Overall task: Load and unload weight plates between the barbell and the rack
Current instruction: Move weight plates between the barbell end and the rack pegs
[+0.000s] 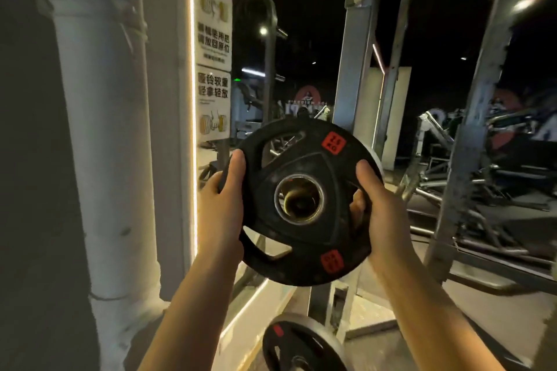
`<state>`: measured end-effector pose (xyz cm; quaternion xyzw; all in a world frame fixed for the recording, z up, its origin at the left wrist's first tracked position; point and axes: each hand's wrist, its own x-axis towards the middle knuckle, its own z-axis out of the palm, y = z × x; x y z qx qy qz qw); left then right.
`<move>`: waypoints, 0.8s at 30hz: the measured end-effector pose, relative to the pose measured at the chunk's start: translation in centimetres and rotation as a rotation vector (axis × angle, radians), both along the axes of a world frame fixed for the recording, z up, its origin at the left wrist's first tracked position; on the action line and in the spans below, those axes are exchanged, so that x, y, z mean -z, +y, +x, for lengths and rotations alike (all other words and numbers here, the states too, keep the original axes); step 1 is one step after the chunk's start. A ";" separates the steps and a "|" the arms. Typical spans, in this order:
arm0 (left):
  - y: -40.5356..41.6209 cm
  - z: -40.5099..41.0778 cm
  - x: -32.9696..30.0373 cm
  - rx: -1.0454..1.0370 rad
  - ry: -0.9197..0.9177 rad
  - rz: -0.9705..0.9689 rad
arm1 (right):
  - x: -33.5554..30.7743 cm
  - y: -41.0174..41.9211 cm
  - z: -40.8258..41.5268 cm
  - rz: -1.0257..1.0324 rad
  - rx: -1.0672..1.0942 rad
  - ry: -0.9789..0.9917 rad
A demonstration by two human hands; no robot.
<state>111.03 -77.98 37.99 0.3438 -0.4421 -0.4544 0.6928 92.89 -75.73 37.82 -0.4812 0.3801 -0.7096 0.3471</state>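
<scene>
At the far left, at about 9 o'clock from the frame centre, stood a pale grey vertical pipe [102,129], and just to its right a white pillar edged with a lit strip and hung with printed notice panels [212,69].

The left hand [223,205] gripped the round black rubber-coated weight plate with red labels and a steel-lined centre hole [304,202] at the plate's 9 o'clock edge, thumb laid over the front rim and fingers hidden behind it. The plate was held upright in the air, face toward the camera, with no bar passing through its bore; a metal tube end appeared behind the bore, but whether it was a rack peg or the barbell sleeve could not be told.

The right hand [376,205] gripped the plate at its 3 o'clock edge, thumb on the front rim and fingertips showing through the grip slot. The two hands were well apart, one at each side of the plate, both clamped on it.

At 6 o'clock, low in the frame, a second black plate with a grey metal rim [301,346] sat mounted on a horizontal shaft. Behind the held plate, from 12 to 3 o'clock, rose the grey steel uprights of the rack [352,84].

Judged from this layout, one transfer was in mid-carry: the held plate was off any support and not yet seated. Its direction, loading or unloading, could not be determined, and at least the mounted plate remained to be handled.
</scene>
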 end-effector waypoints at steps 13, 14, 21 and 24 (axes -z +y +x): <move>-4.4 -2.4 4.0 -0.014 0.111 -0.059 | 1.5 -1.7 -0.2 -0.135 0.240 0.351; -4.3 -2.6 4.4 -0.022 0.109 -0.069 | 1.4 -1.7 -0.2 -0.150 0.260 0.372; -5.7 -3.1 4.7 -0.057 0.128 -0.076 | 1.8 -2.2 0.0 -0.227 0.348 0.369; -6.3 -3.5 5.1 0.020 0.155 -0.049 | 1.5 -1.7 0.3 -0.232 0.398 0.455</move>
